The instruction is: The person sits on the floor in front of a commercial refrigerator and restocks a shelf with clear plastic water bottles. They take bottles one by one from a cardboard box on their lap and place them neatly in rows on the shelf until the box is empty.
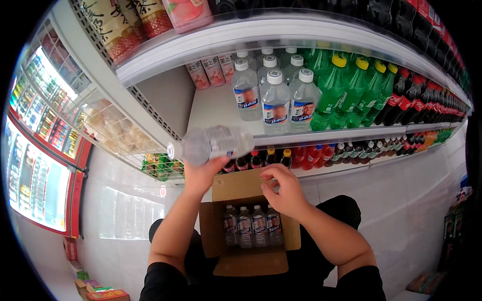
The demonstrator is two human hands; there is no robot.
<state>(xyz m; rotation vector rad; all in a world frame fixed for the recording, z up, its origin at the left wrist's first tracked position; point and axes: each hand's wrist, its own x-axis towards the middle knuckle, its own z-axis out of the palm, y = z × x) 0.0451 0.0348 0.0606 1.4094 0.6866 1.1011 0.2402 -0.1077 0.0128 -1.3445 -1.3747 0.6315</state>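
Observation:
My left hand (201,176) is closed round a clear plastic water bottle (213,144), which lies tilted on its side with its white cap to the left, in front of the shelf edge. Over the right side of an open cardboard box (251,264), my right hand (284,189) hangs with bent fingers; no object shows in it. Inside the box several matching water bottles (244,227) stand upright. On the shelf board (213,108) behind, more of these bottles (275,103) are grouped, with a bare stretch of board to their left.
Green bottles with yellow caps (335,90) and dark cola bottles (401,95) fill the shelf rightward. Small pink cartons (213,70) stand at its back left. A lower shelf holds bottles (314,156). A wire rack (110,120) and a drinks fridge (40,175) are at left.

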